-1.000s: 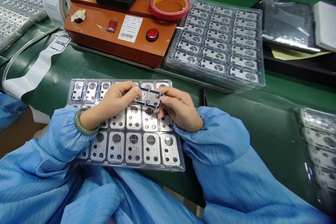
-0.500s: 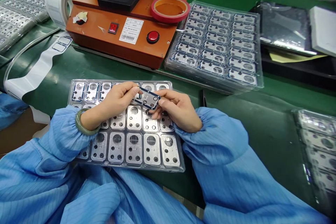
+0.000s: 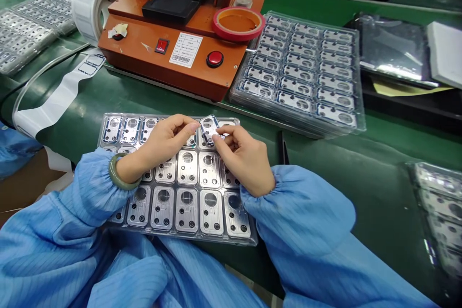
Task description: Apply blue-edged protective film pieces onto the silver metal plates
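**Change:** the small blue-edged metal plate (image 3: 208,130) has turned from lying crosswise between the hands to pointing its long side away from the person.

**Far left:** a clear tray stack (image 3: 34,26) of metal plates lies on the green-topped desk (image 3: 364,168), and a white backing strip (image 3: 59,94) with blue-outlined label shapes trails beside it.

**Left hand** (image 3: 164,142): curled, bangle (image 3: 124,178) on the wrist, thumb tip just at the plate; whether it grips cannot be told.

**Clear plastic tray** (image 3: 249,237): lies under both hands, its pockets apparently keeping bare and blue-edged metal plates apart.

**Plate position:** above the tray's top row, tilted, clear of the pockets, seemingly raised so both hands can reach its edges.

**Right hand** (image 3: 245,156): closed on the plate's near end, pinching it between the fingertips.

**Behind:** an orange machine (image 3: 169,65) with a red button (image 3: 215,59), with a roll of red-rimmed tape (image 3: 238,24) on top.

**Far right:** a stacked tray pile (image 3: 361,110) of blue-edged plates sits beside the machine, within easy reach; a further tray (image 3: 438,211) lies at the desk's edge.
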Demonstrator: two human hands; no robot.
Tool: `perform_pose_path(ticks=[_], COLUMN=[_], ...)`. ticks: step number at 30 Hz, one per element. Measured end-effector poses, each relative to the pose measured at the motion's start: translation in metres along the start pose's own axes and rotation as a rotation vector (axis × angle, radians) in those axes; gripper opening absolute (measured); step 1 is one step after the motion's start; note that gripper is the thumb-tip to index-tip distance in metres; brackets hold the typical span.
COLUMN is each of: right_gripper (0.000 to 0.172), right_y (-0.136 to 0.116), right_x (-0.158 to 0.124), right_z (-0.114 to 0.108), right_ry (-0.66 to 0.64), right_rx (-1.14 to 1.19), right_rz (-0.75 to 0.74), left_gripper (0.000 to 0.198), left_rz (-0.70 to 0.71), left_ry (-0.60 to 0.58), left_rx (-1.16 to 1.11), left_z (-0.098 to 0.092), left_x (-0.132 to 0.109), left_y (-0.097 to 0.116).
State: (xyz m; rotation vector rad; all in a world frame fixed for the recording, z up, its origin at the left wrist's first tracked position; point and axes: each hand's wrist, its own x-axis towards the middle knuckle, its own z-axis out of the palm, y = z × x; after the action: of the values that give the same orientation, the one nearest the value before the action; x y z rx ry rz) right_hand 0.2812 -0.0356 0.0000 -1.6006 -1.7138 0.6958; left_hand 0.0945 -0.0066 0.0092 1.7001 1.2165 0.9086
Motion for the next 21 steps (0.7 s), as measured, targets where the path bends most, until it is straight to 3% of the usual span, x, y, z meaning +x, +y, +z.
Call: perform_pose_path(ticks=[3,8,13,17,21], right_gripper=[0.022,0.022,0.024,0.027,0.03], right_y=[0.0,0.004,0.01,0.013,0.015], right_x=[-0.002,-0.002,0.002,0.006,0.009], right_z=[0.0,0.001,0.002,0.002,0.001], right_ry=[-0.001,0.005,-0.042,-0.055,-0.068], right_rx=[-0.051,-0.054,-0.116,-0.164,-0.19], right_rz=[-0.062,-0.12,-0.146,-0.163,-0.167], left_gripper=[0.023,0.021,0.023,0.023,0.023], left_rz=[0.079,0.095,0.184,0.355,0.301], left_ry=[-0.011,0.061,0.023,0.171,0.351], left_rx=[0.014,-0.063,-0.148,-0.026,-0.066], left_z=[0.001,0.003,0.004,-0.007,-0.034], left_x=[-0.001,-0.001,-0.001,0.003,0.01], left_y=[-0.001,-0.001,0.0,0.006,0.012])
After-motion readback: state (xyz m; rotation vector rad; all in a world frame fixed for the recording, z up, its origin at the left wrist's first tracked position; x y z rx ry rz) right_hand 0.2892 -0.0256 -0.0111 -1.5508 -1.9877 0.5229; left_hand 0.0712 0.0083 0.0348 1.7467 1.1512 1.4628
